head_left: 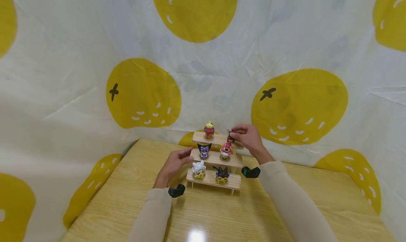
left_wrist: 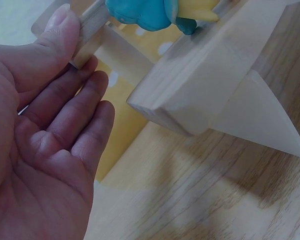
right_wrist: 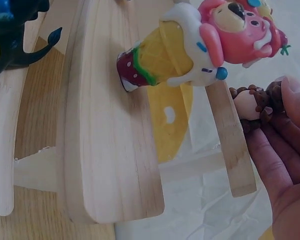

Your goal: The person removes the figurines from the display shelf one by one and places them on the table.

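Observation:
A three-tier wooden display stand [head_left: 215,178] holds several small figurines. My right hand [head_left: 248,140] pinches a small brown figurine [right_wrist: 252,106] at the right end of the top tier; in the right wrist view its pale round part is by the plank's edge. My left hand [head_left: 175,162] holds the left end of the middle tier, thumb [left_wrist: 65,30] on the plank and fingers beneath. Close to the right hand, a pink bear figurine [right_wrist: 235,30] in an ice-cream cone stands on the middle tier. A red-and-blue figurine with a yellow-green head [head_left: 209,130] is at the top left.
On the middle tier's left sits a purple-and-black figurine [head_left: 204,151]. The bottom tier bears a white-topped yellow figurine [head_left: 198,169] and a dark-eared one [head_left: 222,175]. A cloth with yellow fruit [head_left: 144,94] hangs behind the wooden table [head_left: 127,199].

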